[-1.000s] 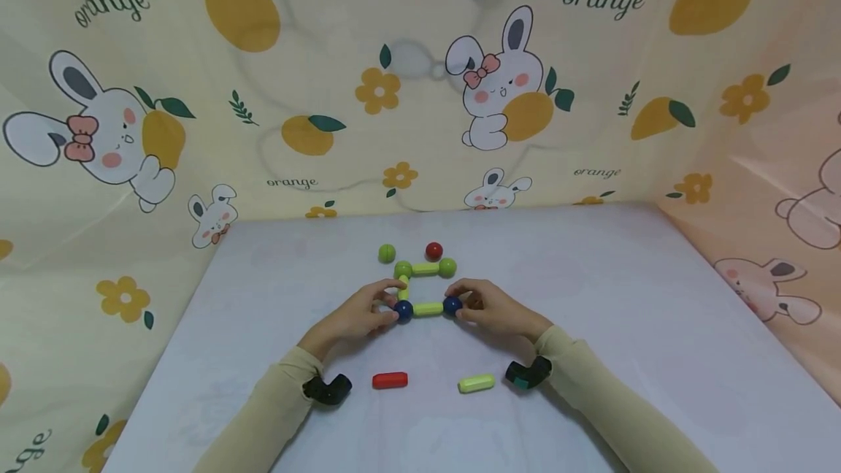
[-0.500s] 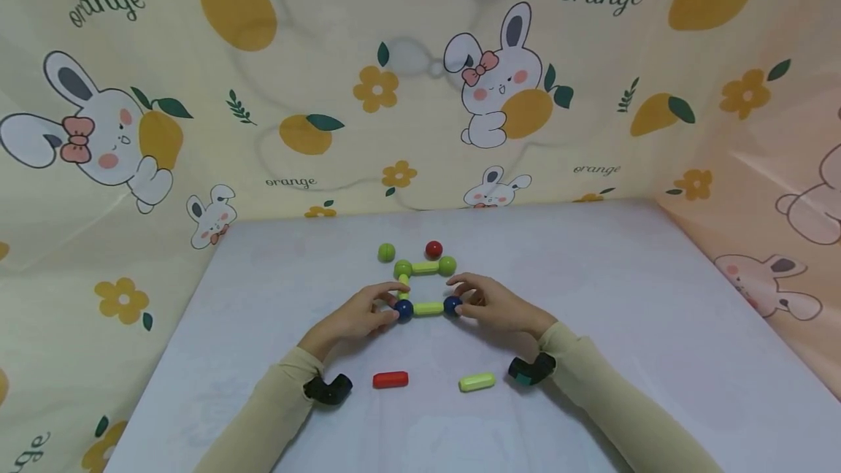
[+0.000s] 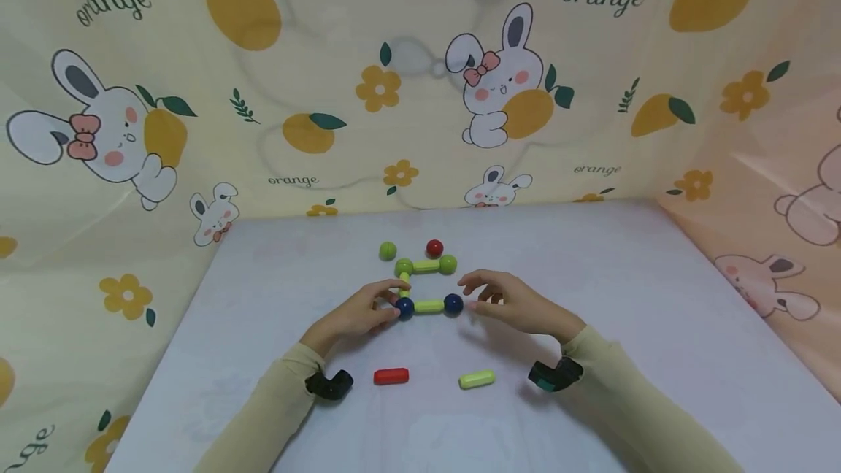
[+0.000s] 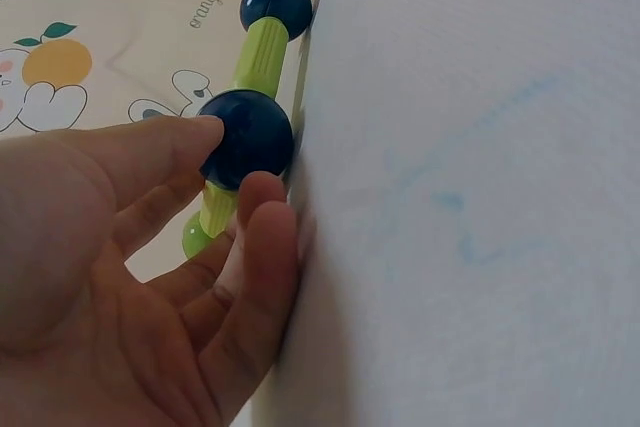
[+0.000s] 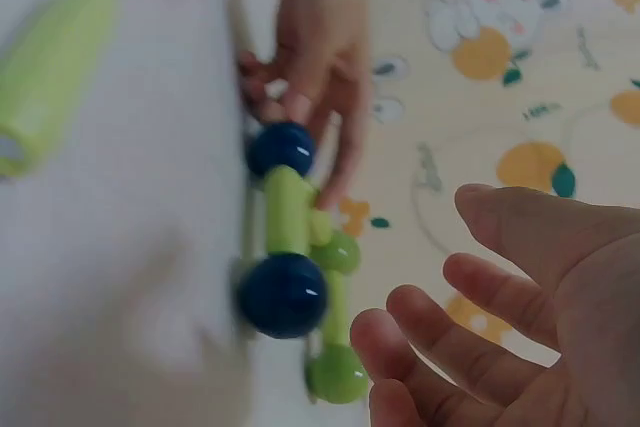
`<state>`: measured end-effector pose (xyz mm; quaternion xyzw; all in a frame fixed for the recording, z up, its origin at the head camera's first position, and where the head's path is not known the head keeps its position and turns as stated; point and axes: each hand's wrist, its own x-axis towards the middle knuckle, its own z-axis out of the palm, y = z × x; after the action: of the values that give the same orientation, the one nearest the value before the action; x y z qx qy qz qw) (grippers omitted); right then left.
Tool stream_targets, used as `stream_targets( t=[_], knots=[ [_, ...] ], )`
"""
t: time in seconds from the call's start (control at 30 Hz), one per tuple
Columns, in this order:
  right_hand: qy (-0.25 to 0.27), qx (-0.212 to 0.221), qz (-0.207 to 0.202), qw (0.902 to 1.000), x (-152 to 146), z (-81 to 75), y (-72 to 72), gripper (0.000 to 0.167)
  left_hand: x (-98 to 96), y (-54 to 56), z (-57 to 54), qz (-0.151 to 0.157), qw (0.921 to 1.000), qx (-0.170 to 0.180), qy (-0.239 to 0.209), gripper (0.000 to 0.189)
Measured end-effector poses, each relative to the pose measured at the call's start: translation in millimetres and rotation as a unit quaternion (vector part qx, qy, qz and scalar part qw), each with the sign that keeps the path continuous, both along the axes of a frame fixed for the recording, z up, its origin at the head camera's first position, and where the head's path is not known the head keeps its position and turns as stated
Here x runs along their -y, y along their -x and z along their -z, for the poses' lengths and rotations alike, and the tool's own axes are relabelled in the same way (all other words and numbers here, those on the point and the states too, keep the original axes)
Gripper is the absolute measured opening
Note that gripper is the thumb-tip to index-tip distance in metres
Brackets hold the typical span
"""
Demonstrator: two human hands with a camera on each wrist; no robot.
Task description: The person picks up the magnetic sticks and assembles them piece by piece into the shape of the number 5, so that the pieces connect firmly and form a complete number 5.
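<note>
Right grip withdrawn, loose beside right blue ball, left grip pinching left ball

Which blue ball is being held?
In the head view, the left blue ball: the left hand pinches it. The right blue ball is untouched, the right hand apart from it.

Head cam: soft, even light, mildly dim; diffuse shadow on the table below the right hand. Left wrist cam: dimmer, greyish. Right wrist cam: loose green rod blurry, small glare spots on blue balls.
</note>
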<state>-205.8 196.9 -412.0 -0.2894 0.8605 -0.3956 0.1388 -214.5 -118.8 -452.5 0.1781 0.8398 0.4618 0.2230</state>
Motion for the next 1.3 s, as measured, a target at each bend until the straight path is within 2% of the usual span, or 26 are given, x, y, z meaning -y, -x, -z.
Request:
stream_targets(
  t=[0.13,0.3,0.43,0.53,0.67,0.73,0.87,1.0,1.13,1.3],
  knots=[
    [-0.005,0.002,-0.029,0.9996,-2,7.1,-12.8,0.040,1.7,2.6,-0.3,-0.001,1.0000,-0.002,0.001,0.047],
    [-0.018,0.028,-0.063,0.9975,-3,18.7,-28.7,0.038,4.7,5.2,0.8,-0.006,1.0000,-0.001,0.003,0.048],
    [-0.029,0.049,-0.109,0.9925,-4,24.4,-39.9,0.037,6.2,5.3,3.1,-0.012,0.9999,0.007,0.002,0.049],
    [-0.025,0.054,-0.143,0.9879,-5,26.8,-45.6,0.037,7.1,5.5,4.4,-0.012,0.9999,0.009,0.001,0.048],
    [-0.022,0.048,-0.162,0.9853,-4,30.5,-49.2,0.030,7.0,5.7,4.5,-0.014,0.9999,0.008,0.002,0.049],
    [-0.024,0.053,-0.158,0.9857,-4,32.6,-49.2,0.026,6.3,5.5,4.1,-0.016,0.9998,0.011,0.003,0.048],
    [-0.022,0.088,-0.121,0.9885,-2,34.7,-43.3,0.020,6.1,4.8,3.1,-0.017,0.9998,0.014,0.002,0.048],
    [0.024,0.119,-0.080,0.9893,1,38.5,-31.8,0.018,5.4,3.7,2.4,-0.015,0.9998,0.014,-0.003,0.047],
    [0.089,0.159,-0.055,0.9818,3,42.6,-24.0,0.029,3.6,2.4,2.8,-0.009,0.9997,0.021,-0.008,0.047],
    [0.108,0.184,-0.019,0.9768,4,46.5,-20.4,0.050,1.3,1.7,2.9,-0.005,0.9997,0.020,-0.010,0.047]
  ],
)
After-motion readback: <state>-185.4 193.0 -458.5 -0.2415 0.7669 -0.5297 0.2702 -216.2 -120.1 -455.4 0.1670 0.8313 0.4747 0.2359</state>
